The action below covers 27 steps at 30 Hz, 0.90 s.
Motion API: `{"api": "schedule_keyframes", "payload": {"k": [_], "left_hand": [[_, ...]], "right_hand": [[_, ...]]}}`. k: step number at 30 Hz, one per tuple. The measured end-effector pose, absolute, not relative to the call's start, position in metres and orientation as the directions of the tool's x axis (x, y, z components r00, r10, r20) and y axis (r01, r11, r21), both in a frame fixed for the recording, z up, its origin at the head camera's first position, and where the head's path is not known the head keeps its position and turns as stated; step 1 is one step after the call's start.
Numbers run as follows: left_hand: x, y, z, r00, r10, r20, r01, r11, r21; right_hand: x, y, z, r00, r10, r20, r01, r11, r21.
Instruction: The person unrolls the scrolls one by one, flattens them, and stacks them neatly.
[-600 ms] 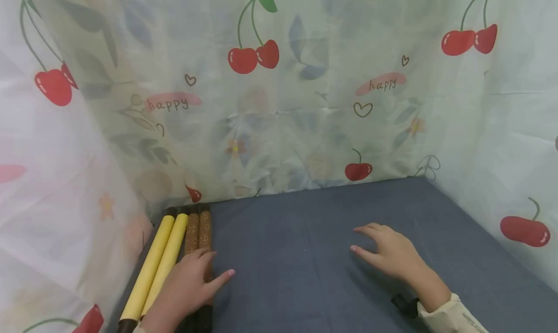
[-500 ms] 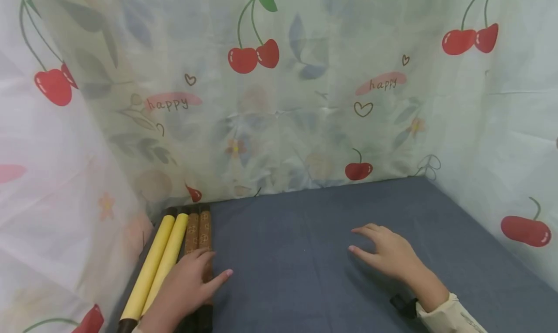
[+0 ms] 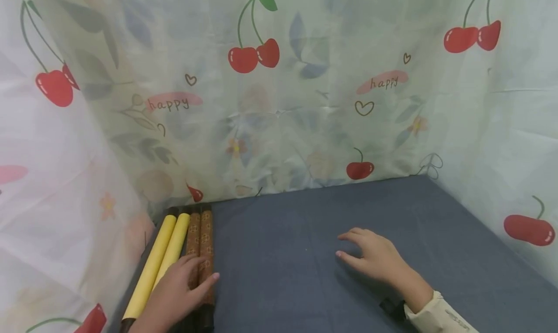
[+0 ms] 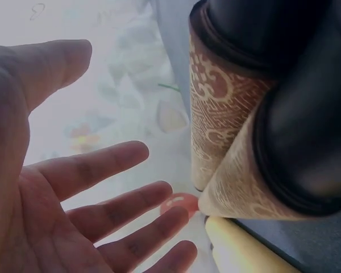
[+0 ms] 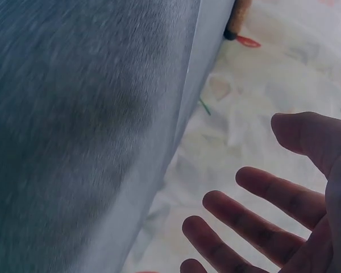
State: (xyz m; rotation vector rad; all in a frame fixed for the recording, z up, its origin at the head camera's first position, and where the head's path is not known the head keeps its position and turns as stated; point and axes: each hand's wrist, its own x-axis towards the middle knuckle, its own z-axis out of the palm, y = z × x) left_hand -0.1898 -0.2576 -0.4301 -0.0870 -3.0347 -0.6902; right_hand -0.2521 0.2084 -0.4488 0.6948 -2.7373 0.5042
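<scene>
Two yellow rolls (image 3: 150, 267) and two brown patterned rolls (image 3: 207, 238), all with black ends, lie side by side like scrolls along the table's left side. Over the brown pair hovers my left hand (image 3: 174, 292), its thumb spread and fingers loosely extended. The left wrist view shows a gap between these fingers (image 4: 96, 168) and the nearer brown roll (image 4: 219, 114); a yellow roll (image 4: 244, 244) shows below. My right hand (image 3: 379, 258) hangs above the bare cloth at right, holding nothing. Its fingers (image 5: 256, 227) look relaxed and apart in the right wrist view.
A dark grey-blue cloth (image 3: 283, 255) covers the table. Curtains printed with cherries (image 3: 253, 56) enclose the back and both sides. The rolls' far ends lie close to the back curtain. A black object (image 3: 392, 308) sits at my right wrist, by the cream sleeve (image 3: 438, 316).
My left hand has drawn slightly left and nearer to me over the rolls. My right hand has shifted left, towards the middle of the table. The rolls stay in place.
</scene>
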Motion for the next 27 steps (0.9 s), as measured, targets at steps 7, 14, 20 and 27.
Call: {"api": "schedule_keyframes", "payload": {"k": [7,14,20,27], "left_hand": [[-0.183,-0.265,-0.432,-1.0,0.001,0.027,0.013,0.89,0.456],[-0.178,-0.272,-0.436,-0.999,-0.04,0.015,-0.029,0.894,0.448],[-0.177,-0.276,-0.442,-0.999,-0.053,0.004,-0.044,0.883,0.467],[-0.175,-0.28,-0.447,-0.999,-0.052,-0.002,-0.046,0.873,0.485]], "right_hand": [[-0.254,0.192,-0.451,-0.854,-0.423,0.302,-0.51,0.797,-0.324],[-0.258,0.175,-0.45,-0.869,-0.456,0.193,-0.484,0.701,-0.524],[-0.262,0.161,-0.451,-0.854,-0.501,0.139,-0.475,0.641,-0.603],[-0.266,0.145,-0.449,-0.83,-0.546,0.111,-0.468,0.575,-0.671]]}}
